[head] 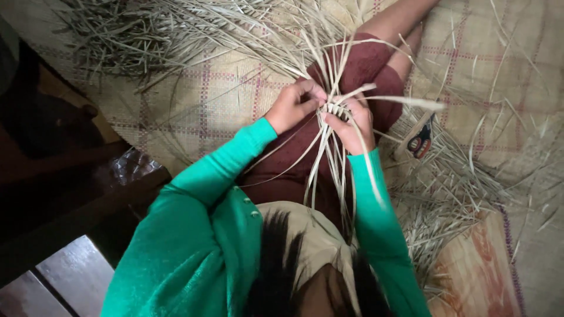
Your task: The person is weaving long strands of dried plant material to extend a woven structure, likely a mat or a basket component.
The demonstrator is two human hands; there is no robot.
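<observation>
Pinching pale palm-leaf strips (pixel 332 154) from both sides, the left hand (pixel 294 105) and right hand (pixel 351 124) meet over the lap; their fingers are curled tight around the small woven knot (pixel 336 108) lying between the fingertips, above a woven mat (pixel 200 100).

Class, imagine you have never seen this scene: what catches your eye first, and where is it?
First, the two hands, left hand and right hand, meeting at the centre on a small woven knot of pale leaf strips. Next, the bright green sleeves reaching up from below. A heap of dry strips covers the mat at top left.
</observation>
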